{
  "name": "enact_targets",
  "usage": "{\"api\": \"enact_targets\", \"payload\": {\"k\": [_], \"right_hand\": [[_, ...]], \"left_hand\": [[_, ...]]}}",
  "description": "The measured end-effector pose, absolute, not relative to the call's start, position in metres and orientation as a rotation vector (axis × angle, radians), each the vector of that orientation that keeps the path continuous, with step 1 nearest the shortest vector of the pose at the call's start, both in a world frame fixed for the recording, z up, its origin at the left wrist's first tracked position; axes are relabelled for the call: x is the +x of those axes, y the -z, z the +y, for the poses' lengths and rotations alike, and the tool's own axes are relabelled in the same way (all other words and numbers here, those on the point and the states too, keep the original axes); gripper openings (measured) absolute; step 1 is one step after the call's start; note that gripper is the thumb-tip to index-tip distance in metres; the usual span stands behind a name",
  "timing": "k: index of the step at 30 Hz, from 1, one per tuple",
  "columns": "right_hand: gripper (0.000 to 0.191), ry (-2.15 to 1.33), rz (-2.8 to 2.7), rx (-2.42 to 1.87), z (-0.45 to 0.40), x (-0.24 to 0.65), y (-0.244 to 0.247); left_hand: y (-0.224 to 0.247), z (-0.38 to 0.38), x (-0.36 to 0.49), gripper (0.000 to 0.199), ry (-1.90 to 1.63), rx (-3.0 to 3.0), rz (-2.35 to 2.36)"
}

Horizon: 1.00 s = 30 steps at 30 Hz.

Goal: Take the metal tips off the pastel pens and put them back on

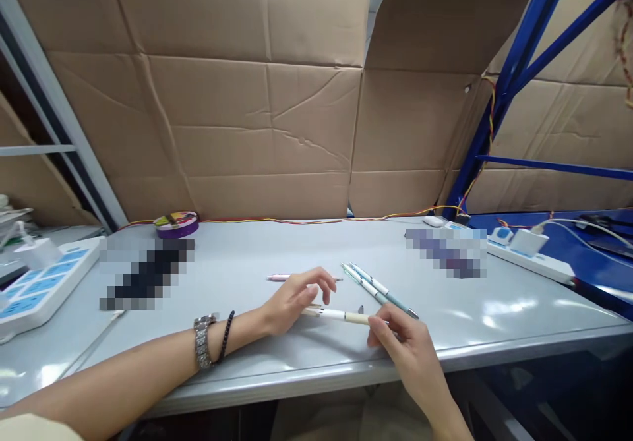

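Just above the table [237, 250], my right hand [408, 339] pinches one end of a white and cream pen [341, 315]. The other end of that pen lies by the palm of my left hand [295, 299], whose fingers are apart and curved over the table; no object shows in its grip. Behind my left fingers lies a pink pen [277, 277], partly hidden by them. To the right, a green and white pen [363, 283] and a blue-green and white pen [383, 287] lie side by side, slanting toward my right hand.
Power strips stand at the left [47, 289] and right [534, 256]. A purple tape roll [177, 224] sits at the back left. Two blurred items lie on the table. Cardboard [212, 111] and a blue frame [494, 105] rise behind; a thin cable runs along the back edge.
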State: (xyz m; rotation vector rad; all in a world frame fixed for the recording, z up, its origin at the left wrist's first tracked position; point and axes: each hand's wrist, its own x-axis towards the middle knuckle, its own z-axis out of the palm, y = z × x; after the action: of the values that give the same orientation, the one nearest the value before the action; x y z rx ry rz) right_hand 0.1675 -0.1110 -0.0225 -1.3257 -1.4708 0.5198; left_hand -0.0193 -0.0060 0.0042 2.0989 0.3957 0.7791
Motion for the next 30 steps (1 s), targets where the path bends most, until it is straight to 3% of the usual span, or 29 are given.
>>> {"api": "enact_targets", "payload": {"k": [8,16,23,30], "right_hand": [[0.035,-0.548,-1.654,-1.4,-0.11,0.17,0.017],[0.036,-0.571,-1.524,-1.339,-0.111,0.172,0.019],[0.036,-0.568,-1.748,-1.391,-0.111,0.171,0.013],[0.033,-0.282,-1.459,-1.373,-0.111,0.17,0.026]], "left_hand": [[0.001,0.002,-0.01,0.054,-0.714,1.623,0.563],[-0.004,-0.004,-0.014,0.054,-0.646,1.792,0.457],[0.0,-0.001,-0.018,0.053,-0.719,1.951,0.424],[0.0,0.002,-0.019,0.04,-0.791,2.158,0.58]]}}
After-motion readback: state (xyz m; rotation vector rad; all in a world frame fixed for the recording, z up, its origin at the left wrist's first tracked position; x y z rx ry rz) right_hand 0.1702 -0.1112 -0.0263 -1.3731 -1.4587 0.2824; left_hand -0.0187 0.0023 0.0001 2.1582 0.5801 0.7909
